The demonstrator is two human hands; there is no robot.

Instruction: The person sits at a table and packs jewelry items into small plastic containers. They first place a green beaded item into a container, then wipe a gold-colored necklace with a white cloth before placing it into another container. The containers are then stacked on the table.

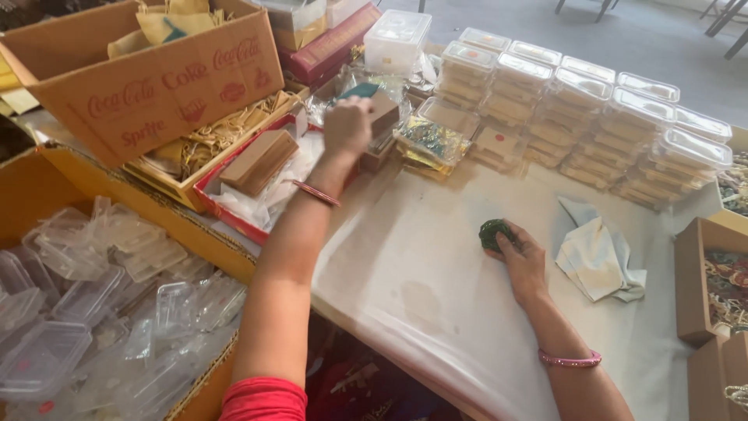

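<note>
My left hand (348, 127) is stretched out to the far side of the table (405, 273), fingers closed around a small brown box (383, 114) with a teal piece above it. Blur hides the exact grip. Nearer to me, my right hand (523, 261) rests on the white table cover with its fingertips on a small dark green round object (494, 233). Each wrist wears a bangle, red on the left, pink on the right.
Stacks of clear lidded plastic containers (592, 109) line the back right. A folded pale cloth (598, 257) lies right of my right hand. A red tray (234, 210) holds a brown box (259, 160); cardboard boxes (140, 86) stand at left. A bin of empty clear containers (86, 312) sits lower left.
</note>
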